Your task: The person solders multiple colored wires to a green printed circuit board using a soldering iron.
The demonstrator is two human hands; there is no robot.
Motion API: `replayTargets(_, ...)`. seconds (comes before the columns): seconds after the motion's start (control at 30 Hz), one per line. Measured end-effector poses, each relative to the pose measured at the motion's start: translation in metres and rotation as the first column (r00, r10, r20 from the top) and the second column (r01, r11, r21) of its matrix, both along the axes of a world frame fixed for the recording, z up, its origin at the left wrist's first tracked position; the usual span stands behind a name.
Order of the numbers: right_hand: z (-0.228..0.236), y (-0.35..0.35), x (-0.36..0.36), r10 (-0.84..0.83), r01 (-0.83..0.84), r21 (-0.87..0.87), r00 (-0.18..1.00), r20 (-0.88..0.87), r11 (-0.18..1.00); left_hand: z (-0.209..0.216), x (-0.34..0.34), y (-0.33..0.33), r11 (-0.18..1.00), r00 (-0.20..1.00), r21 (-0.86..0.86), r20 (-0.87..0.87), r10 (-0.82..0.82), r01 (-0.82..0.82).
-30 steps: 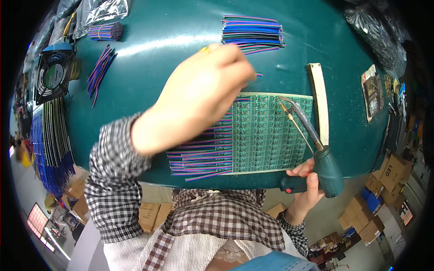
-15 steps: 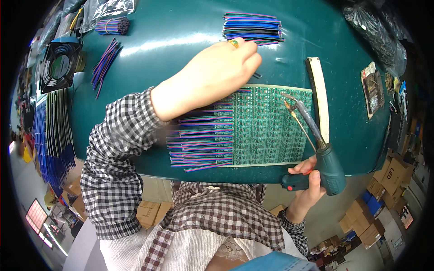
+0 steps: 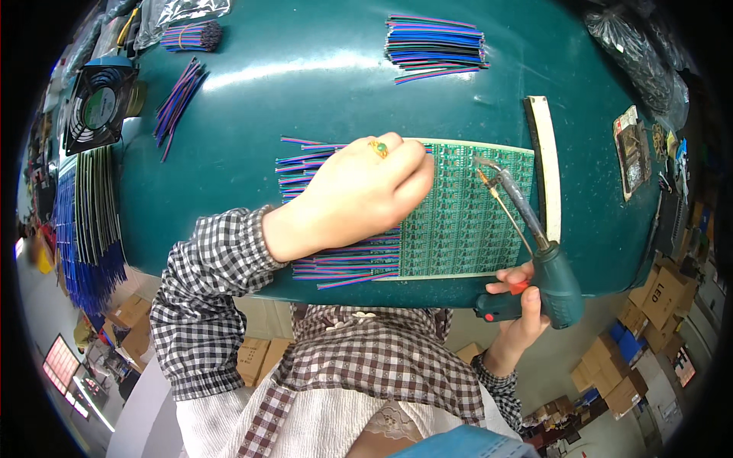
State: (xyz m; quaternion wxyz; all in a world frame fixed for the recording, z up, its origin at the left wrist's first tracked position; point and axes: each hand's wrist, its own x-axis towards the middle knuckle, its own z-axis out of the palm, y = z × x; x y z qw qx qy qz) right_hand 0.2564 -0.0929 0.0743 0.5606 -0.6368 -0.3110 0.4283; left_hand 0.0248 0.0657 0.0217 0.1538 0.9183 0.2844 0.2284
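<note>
Between both hands [image 3: 355,187] [image 3: 525,317], green circuit panel [image 3: 466,217], wires [image 3: 347,269] leftward

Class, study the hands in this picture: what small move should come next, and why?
Probably bring the soldering gun leftward toward the left hand: the right hand grips the gun with its tip apart from the left hand, which is bent over the upper part of the circuit board.
</note>
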Motion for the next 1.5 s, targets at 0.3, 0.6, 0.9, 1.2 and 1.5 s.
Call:
replayTargets(0.3, -0.005, -0.003, -0.001, 0.092, -0.092, -0.005, 0.993, 0.068, 0.996, -0.007, 0.004, -0.004, 0.987, 1.0, 0.156, -0.016, 0.026, -0.023)
replayTargets(0.6, -0.005, -0.001, -0.006, 0.207, -0.205, -0.035, 0.97, 0.127, 0.978, -0.008, 0.006, -0.003, 0.987, 1.0, 0.156, 0.007, 0.022, -0.023)
replayTargets(0.9, -0.007, 0.0, -0.007, 0.241, -0.235, -0.058, 0.959, 0.149, 0.97, -0.008, 0.006, -0.003, 0.984, 1.0, 0.179, 0.022, 0.016, -0.019)
replayTargets(1.2, -0.008, 0.0, -0.006, 0.206, -0.205, -0.02, 0.969, 0.139, 0.978, -0.009, 0.004, -0.001, 0.981, 0.999, 0.194, 0.045, -0.004, -0.005)
replayTargets(1.5, -0.009, -0.002, -0.005, 0.236, -0.233, -0.04, 0.964, 0.124, 0.972, -0.008, 0.005, -0.002, 0.982, 1.0, 0.188, 0.022, 0.021, -0.025)
